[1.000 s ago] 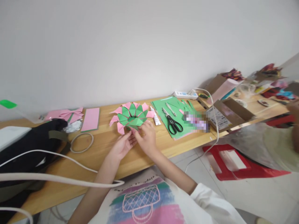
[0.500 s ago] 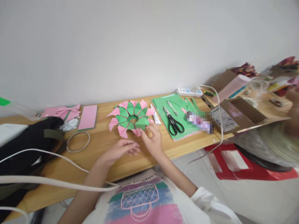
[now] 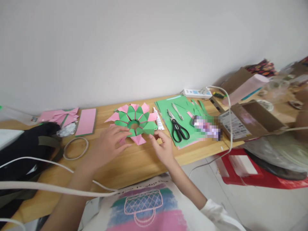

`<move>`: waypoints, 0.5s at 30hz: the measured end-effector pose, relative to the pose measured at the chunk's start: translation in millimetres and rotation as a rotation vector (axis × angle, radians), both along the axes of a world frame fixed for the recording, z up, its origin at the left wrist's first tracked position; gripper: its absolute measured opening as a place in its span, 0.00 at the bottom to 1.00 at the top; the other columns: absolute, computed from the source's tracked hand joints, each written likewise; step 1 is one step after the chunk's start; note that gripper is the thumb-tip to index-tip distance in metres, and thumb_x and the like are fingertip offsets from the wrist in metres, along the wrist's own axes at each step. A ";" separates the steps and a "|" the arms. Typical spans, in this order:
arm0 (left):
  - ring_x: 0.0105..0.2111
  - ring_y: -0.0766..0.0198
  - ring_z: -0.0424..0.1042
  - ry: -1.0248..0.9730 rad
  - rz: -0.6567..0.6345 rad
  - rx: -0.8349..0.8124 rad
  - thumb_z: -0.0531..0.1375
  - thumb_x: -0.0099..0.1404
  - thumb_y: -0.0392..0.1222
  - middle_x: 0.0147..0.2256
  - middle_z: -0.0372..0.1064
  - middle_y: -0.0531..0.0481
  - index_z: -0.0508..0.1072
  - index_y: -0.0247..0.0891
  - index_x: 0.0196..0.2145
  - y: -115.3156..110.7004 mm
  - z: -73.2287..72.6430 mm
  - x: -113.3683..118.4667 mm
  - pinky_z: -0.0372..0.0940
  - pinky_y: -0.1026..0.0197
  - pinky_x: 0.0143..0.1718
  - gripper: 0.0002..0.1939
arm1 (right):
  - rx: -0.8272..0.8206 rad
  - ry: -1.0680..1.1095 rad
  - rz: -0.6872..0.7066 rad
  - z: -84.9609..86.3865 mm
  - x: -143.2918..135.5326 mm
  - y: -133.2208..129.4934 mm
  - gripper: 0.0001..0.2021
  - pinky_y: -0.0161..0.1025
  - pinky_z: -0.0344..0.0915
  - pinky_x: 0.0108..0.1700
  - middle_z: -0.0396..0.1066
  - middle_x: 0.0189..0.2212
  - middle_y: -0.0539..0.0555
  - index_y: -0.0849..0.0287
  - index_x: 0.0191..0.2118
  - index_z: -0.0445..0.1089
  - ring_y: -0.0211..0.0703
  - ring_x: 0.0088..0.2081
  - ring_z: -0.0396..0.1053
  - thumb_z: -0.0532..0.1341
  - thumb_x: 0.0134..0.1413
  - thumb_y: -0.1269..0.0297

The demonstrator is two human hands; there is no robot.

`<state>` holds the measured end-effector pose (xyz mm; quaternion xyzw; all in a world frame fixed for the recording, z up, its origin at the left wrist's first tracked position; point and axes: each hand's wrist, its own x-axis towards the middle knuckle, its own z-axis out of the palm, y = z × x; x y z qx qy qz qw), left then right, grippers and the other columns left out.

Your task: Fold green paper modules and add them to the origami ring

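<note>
A pale wall [image 3: 144, 48] stands behind the wooden table [image 3: 134, 163] in my view, and the paper ring [image 3: 139, 113] lies flat near the middle of that tabletop. It is roughly round, so I see no clear long axis; its central hole faces up, the green folds circle it and the pink tips point outward.

My left hand [image 3: 106, 146] reaches in palm down over the ring's near left side, blurred, with its thumb apart from its fingers; I cannot tell if it touches the paper. My right hand [image 3: 165, 149] comes in from the near right, thumb and index finger curled close together at a green fold on the ring's edge. I cannot tell whether they pinch it.

Wood shows between the ring and the table's front edge, and also on the left, up to the pink paper [image 3: 86, 122] and the pale hoop [image 3: 75, 138]. On the right the room is tighter: the white tube [image 3: 158, 119] lies just beside the ring, then come the green sheets [image 3: 167, 105] with the black-handled scissors [image 3: 179, 132] on them, blades pointing toward the wall. A thick white cable [image 3: 55, 188] crosses in front of my left forearm
</note>
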<state>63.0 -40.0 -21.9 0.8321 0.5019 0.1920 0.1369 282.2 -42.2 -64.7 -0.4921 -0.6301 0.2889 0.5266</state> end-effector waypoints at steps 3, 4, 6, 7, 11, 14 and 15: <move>0.39 0.57 0.72 0.100 -0.108 -0.129 0.55 0.68 0.45 0.38 0.78 0.50 0.79 0.43 0.38 17.2 2.6 5.3 0.60 0.54 0.45 0.12 | -0.015 -0.019 -0.031 -3.2 8.0 1.3 0.10 0.33 0.62 0.29 0.65 0.21 0.46 0.57 0.27 0.65 0.35 0.25 0.64 0.59 0.57 0.60; 0.36 0.60 0.72 0.119 -0.126 -0.186 0.54 0.68 0.42 0.34 0.78 0.51 0.79 0.43 0.35 21.1 4.9 7.2 0.60 0.57 0.42 0.13 | -0.020 -0.025 -0.051 -5.9 12.4 1.6 0.10 0.33 0.62 0.30 0.65 0.22 0.46 0.57 0.27 0.66 0.35 0.25 0.64 0.59 0.57 0.60; 0.30 0.64 0.72 0.131 -0.126 -0.260 0.53 0.68 0.38 0.29 0.77 0.53 0.79 0.42 0.33 26.0 9.9 10.8 0.59 0.61 0.36 0.14 | -0.026 -0.038 -0.117 -13.7 25.6 2.5 0.10 0.34 0.63 0.31 0.66 0.23 0.47 0.57 0.29 0.66 0.36 0.26 0.65 0.59 0.57 0.58; 0.29 0.65 0.71 0.132 -0.112 -0.274 0.53 0.68 0.38 0.28 0.77 0.53 0.79 0.42 0.34 27.1 11.9 12.2 0.59 0.62 0.36 0.14 | -0.029 -0.047 -0.161 -18.5 35.0 3.6 0.10 0.35 0.63 0.31 0.67 0.24 0.48 0.57 0.30 0.66 0.37 0.26 0.65 0.59 0.57 0.57; 0.30 0.63 0.72 0.154 -0.039 -0.272 0.52 0.68 0.37 0.28 0.77 0.53 0.78 0.41 0.30 24.2 15.5 13.6 0.59 0.61 0.36 0.15 | -0.002 -0.133 -0.482 -35.8 93.1 15.1 0.13 0.40 0.63 0.35 0.65 0.28 0.51 0.57 0.32 0.63 0.40 0.29 0.64 0.58 0.56 0.52; 0.34 0.60 0.73 0.168 -0.007 -0.278 0.52 0.67 0.39 0.31 0.78 0.52 0.78 0.41 0.31 16.7 14.2 10.1 0.59 0.61 0.36 0.14 | 0.045 -0.255 -0.717 -41.7 146.2 26.1 0.15 0.48 0.62 0.43 0.64 0.34 0.57 0.57 0.32 0.61 0.49 0.39 0.64 0.56 0.55 0.50; 0.34 0.59 0.73 0.171 0.021 -0.280 0.53 0.67 0.40 0.32 0.78 0.52 0.77 0.41 0.32 14.2 13.1 8.3 0.59 0.60 0.36 0.14 | 0.047 -0.304 -0.751 -42.8 161.9 28.7 0.15 0.51 0.61 0.45 0.65 0.34 0.58 0.57 0.33 0.61 0.52 0.42 0.64 0.56 0.54 0.48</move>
